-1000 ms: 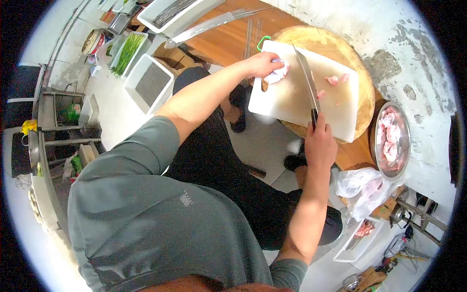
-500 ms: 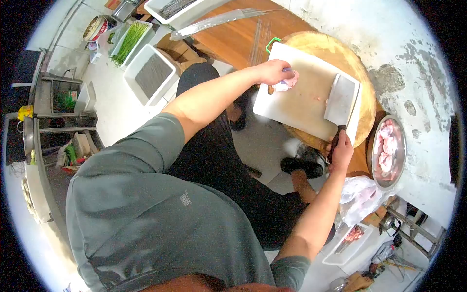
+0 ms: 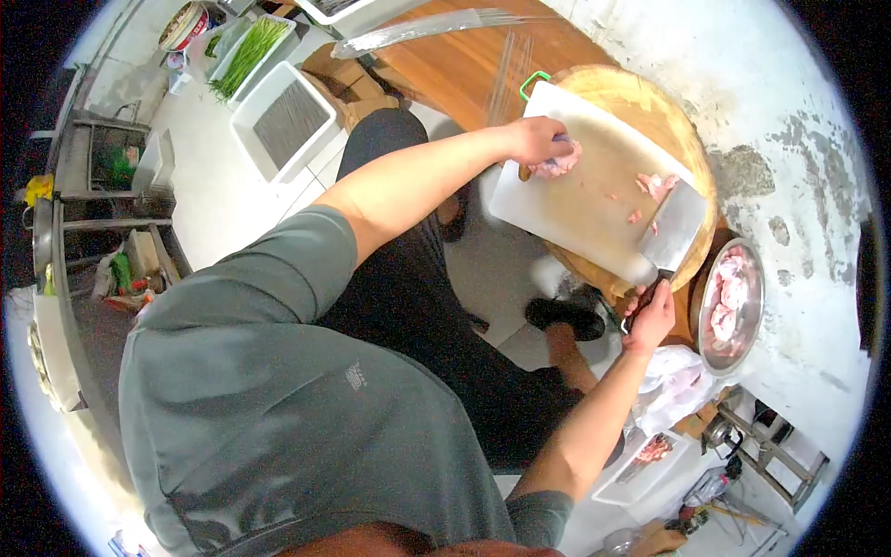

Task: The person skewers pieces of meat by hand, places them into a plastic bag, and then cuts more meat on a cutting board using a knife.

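Note:
My left hand (image 3: 540, 141) is closed on a piece of raw meat (image 3: 562, 160) at the near-left end of the white cutting board (image 3: 575, 218). My right hand (image 3: 652, 314) grips the dark handle of a cleaver (image 3: 673, 226). The cleaver's broad blade lies over the right end of the board. Pale pink meat scraps (image 3: 657, 186) sit beside the blade, with smaller bits on the board. Under the board is a round wooden chopping block (image 3: 664, 104).
A metal bowl of raw meat (image 3: 759, 311) stands right of the block. White plastic bags (image 3: 670, 382) hang below it. Left are a white bin (image 3: 243, 125) and a container of green stalks (image 3: 251, 58). A wooden table (image 3: 445, 65) extends behind; a stained wall (image 3: 789, 139) bounds the right.
The cleaver has shifted right and toward the board's edge, and meat scraps now show beside its blade. My left hand still holds the meat, slightly farther right in view.

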`<control>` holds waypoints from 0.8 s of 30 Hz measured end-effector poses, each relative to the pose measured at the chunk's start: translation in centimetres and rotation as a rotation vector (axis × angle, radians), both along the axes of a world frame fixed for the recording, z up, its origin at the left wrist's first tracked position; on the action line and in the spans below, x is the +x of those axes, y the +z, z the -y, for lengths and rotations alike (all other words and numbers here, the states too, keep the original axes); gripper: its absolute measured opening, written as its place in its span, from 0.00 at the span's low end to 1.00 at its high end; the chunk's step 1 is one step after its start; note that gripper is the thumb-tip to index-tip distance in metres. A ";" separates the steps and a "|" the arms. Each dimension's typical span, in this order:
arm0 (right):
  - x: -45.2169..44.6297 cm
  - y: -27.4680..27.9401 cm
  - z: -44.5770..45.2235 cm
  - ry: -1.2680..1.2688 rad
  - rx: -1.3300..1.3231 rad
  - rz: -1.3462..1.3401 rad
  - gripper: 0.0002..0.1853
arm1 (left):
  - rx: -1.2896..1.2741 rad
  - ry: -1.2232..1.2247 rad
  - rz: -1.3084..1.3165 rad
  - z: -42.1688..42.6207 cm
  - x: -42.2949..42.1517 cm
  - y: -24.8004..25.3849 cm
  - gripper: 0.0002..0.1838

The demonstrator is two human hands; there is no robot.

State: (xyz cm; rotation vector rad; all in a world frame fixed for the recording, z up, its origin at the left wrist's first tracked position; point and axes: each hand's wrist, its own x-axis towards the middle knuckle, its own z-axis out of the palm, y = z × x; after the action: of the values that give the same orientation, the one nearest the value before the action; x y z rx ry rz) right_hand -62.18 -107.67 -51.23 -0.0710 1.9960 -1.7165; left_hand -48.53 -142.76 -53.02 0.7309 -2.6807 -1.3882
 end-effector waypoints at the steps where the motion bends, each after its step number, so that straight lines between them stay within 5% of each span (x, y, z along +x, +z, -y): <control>1: -0.2 0.0 0.0 -0.003 0.027 -0.046 0.18 | 0.005 0.001 0.015 0.0 0.0 0.2 0.24; 5: -2.7 -0.7 0.2 0.060 0.342 -0.643 0.21 | 0.161 -0.028 0.050 0.1 -0.3 -0.2 0.24; 8: -2.5 0.3 -0.2 -0.025 0.162 -0.200 0.19 | 0.210 0.021 0.140 -0.5 -0.1 1.9 0.23; 10: -2.1 0.3 -0.9 -0.052 -0.033 0.030 0.17 | -0.043 -0.069 -0.051 0.1 -0.7 -0.6 0.21; 12: -2.0 0.2 -1.9 -0.067 0.102 0.070 0.17 | -0.217 -0.174 -0.168 0.8 -2.0 -3.4 0.20; 15: -2.7 0.9 -1.6 0.068 0.294 -0.131 0.22 | -0.194 -0.300 -0.121 0.1 -4.1 -3.5 0.19; 17: -4.6 0.2 -1.4 0.149 0.564 -0.252 0.26 | 0.012 -0.268 0.084 -1.3 -4.6 1.5 0.19; 20: -7.0 -3.3 -1.5 0.214 0.831 -0.863 0.27 | -0.249 -0.290 -0.020 -1.4 -6.0 0.0 0.22; 24: -5.5 -0.4 0.3 0.220 1.035 -0.726 0.28 | -0.238 -0.132 -0.015 -1.8 -4.5 0.7 0.28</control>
State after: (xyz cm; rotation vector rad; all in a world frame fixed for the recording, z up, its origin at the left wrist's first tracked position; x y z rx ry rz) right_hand -67.69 -107.92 -51.61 -0.5819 3.0040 -0.3600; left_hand -53.03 -140.93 -52.32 0.5292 -2.8597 -1.0631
